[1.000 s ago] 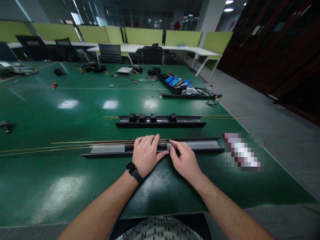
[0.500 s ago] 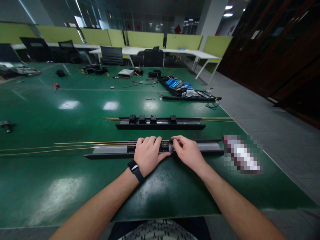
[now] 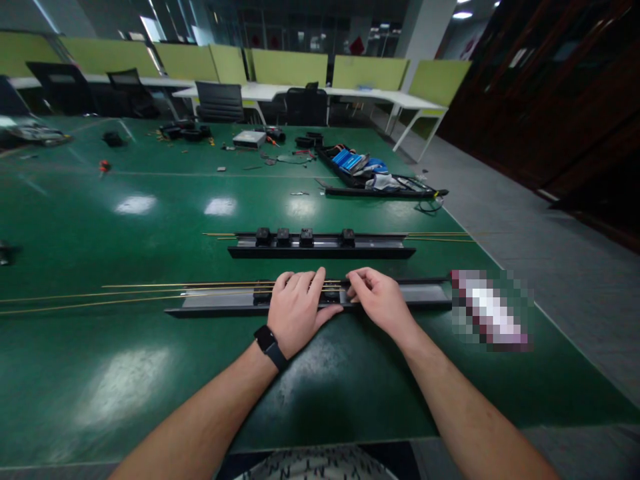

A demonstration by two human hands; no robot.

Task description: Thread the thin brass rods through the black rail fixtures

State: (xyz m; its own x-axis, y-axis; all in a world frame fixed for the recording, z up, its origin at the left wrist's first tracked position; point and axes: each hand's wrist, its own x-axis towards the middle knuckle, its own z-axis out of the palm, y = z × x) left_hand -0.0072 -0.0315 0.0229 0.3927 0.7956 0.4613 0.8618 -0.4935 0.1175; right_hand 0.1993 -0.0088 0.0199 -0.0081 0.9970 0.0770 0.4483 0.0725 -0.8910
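Observation:
A black channel rail (image 3: 425, 293) with a grey inside lies across the green table in front of me. My left hand (image 3: 297, 303) lies over its middle, fingers bent over the far side and thumb along the near edge, gripping it. Black blocks (image 3: 261, 292) in the channel are partly covered by that hand. Thin brass rods (image 3: 145, 286) pass under my left fingers and stick out far to the left. Just right of the rod ends, my right hand (image 3: 380, 297) is closed in a pinch at the channel. Its fingertips hide whatever they hold.
Beyond stands a second channel rail (image 3: 320, 253) with several black blocks and brass rods. Farther back lie a long black piece (image 3: 380, 193), a blue-and-white bundle (image 3: 353, 162) and a grey box (image 3: 249, 139). A blurred-out item (image 3: 490, 310) lies at the right.
The camera view has shifted slightly. My right hand has shifted a little at the rod ends, its fingers drawn closer together. My left hand stays on the rail.

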